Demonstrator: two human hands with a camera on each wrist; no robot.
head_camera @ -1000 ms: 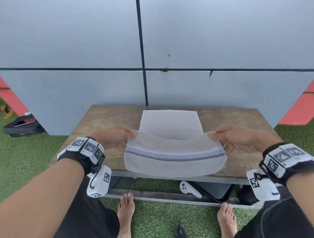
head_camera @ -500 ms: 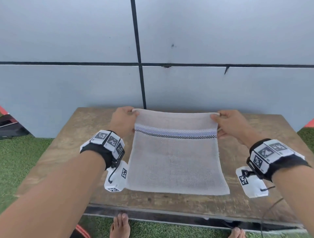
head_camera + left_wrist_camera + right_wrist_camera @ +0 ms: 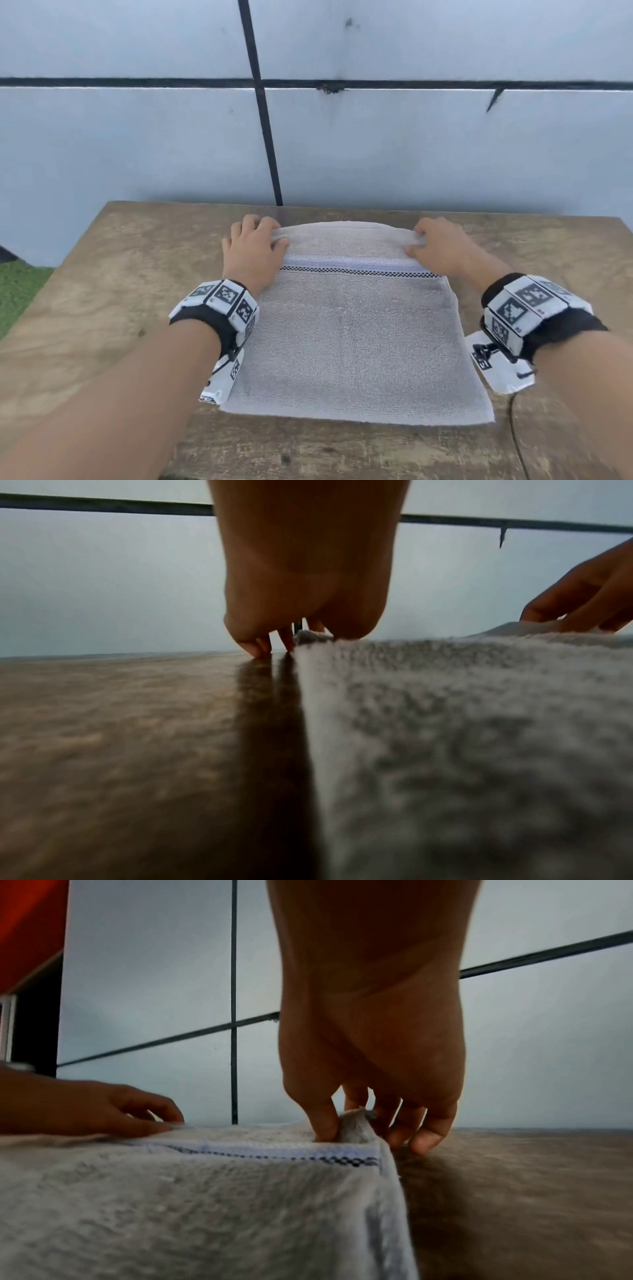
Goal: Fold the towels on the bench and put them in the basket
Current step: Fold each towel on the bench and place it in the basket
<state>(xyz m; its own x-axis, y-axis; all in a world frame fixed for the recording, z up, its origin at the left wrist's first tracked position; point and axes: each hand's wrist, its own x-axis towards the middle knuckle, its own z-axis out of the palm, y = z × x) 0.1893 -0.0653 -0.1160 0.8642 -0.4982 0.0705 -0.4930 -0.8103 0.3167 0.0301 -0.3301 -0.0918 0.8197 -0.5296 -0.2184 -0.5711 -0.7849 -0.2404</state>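
Towel [image 3: 352, 329] now doubled flat on bench [image 3: 113, 274], hands pinching far corners

**An outdoor yard beside a panelled wall**

The place looks like an outdoor yard or terrace. A worn wooden bench [image 3: 144, 274] stands against a pale grey wall [image 3: 137, 144] of large panels split by dark seams. Green turf [image 3: 17, 291], seemingly artificial, lies at the bench's left. The right wrist view shows a red panel [image 3: 31, 928] further along the wall. Flat daylight falls evenly.

Both hands [image 3: 255, 251] lowered the towel [image 3: 352, 335] edge onto the bench [image 3: 137, 274]
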